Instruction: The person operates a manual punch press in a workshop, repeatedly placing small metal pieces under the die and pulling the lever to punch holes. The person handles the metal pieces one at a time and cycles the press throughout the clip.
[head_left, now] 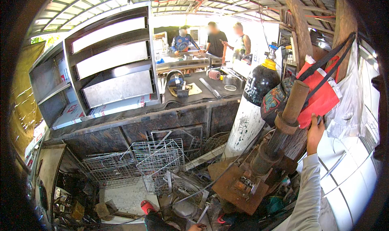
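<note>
My right hand [315,134] is raised at the right, at the lower edge of a red bag [318,103] with black straps. Its fingers are curled around something small and dark that I cannot make out. A rusty steel post on a base plate [239,186] stands just left of that arm. Only a small part of my left hand [197,227] shows at the bottom edge, close to a thin metal strip [204,212]; its fingers are mostly cut off.
A white-and-black gas cylinder [245,117] stands beside the post. Wire racks [158,162] and scrap metal clutter the floor. A metal shelf unit [113,64] rests on the dark workbench [178,117]. Beyond it are three people [216,44]. White panels [344,182] lean at the right.
</note>
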`<state>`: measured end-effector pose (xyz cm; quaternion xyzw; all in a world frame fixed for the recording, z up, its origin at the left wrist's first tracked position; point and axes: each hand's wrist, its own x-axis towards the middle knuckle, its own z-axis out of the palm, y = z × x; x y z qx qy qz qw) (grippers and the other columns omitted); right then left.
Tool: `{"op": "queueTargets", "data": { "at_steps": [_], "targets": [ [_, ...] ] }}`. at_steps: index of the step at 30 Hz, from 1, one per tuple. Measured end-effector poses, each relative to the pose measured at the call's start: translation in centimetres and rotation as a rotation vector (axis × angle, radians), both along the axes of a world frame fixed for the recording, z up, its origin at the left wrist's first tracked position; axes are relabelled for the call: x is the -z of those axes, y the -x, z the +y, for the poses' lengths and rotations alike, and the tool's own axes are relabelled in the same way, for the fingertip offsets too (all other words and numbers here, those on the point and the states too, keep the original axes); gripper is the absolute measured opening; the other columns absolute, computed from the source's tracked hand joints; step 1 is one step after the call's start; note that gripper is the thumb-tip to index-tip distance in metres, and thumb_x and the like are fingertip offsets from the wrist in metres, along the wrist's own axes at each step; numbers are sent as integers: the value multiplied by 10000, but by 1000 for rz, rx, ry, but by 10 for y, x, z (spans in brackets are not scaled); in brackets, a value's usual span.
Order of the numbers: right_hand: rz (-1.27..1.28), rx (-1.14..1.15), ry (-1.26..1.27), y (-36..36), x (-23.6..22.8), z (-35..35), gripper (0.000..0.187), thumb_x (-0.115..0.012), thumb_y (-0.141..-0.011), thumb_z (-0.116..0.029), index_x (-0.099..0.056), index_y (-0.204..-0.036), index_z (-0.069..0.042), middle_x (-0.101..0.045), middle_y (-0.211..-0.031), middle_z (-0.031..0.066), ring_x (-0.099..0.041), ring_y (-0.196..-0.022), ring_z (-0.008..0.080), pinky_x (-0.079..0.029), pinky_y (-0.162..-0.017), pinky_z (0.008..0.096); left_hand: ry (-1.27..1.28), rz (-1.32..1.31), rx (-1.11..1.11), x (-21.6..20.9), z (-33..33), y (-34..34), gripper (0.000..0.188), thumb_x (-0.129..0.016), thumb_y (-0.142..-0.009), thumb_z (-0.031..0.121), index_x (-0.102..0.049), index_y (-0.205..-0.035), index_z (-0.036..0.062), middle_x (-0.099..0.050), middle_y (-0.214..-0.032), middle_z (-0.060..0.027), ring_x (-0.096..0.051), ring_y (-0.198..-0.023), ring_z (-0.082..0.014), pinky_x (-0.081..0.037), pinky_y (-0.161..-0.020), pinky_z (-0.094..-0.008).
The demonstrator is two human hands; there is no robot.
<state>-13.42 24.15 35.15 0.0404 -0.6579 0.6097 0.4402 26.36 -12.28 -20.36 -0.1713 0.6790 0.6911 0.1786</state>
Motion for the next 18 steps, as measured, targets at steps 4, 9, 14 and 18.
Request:
{"op": "queueTargets", "data": {
  "at_steps": [4,9,14,18],
  "targets": [
    [-18,0,-11,-2,-2,11,492,-614,-951,-216,-523,-1340,73,-632,-1277,154,-571,-1149,257,-384,-1046,337,175,103,108,-8,11,10,341,-598,-868,67,-688,-1196,54,-683,-826,-113,-623,-684,-210,-530,-632,-387],
    [17,9,-15,2,1,8,485,-617,-952,-224,-534,-1326,73,-632,-1274,157,-570,-1151,262,-383,-1049,339,199,17,217,2,-11,8,357,-701,-876,279,-705,-1173,82,-722,-906,-71,-663,-755,-190,-537,-723,-347],
    [-11,-4,-1,2,2,3,511,-621,-952,-241,-523,-1339,77,-620,-1294,166,-563,-1168,271,-378,-1055,342,104,-101,224,18,-22,3,399,-685,-904,308,-667,-1254,117,-724,-1048,-69,-693,-879,-203,-543,-806,-352],
    [0,55,-50,-2,-2,11,543,-624,-950,-255,-504,-1362,78,-604,-1319,182,-552,-1193,275,-365,-1071,348,194,-76,321,-2,-7,19,450,-708,-891,321,-647,-1284,110,-720,-1084,-101,-686,-972,-216,-533,-860,-369]
  ]
}}
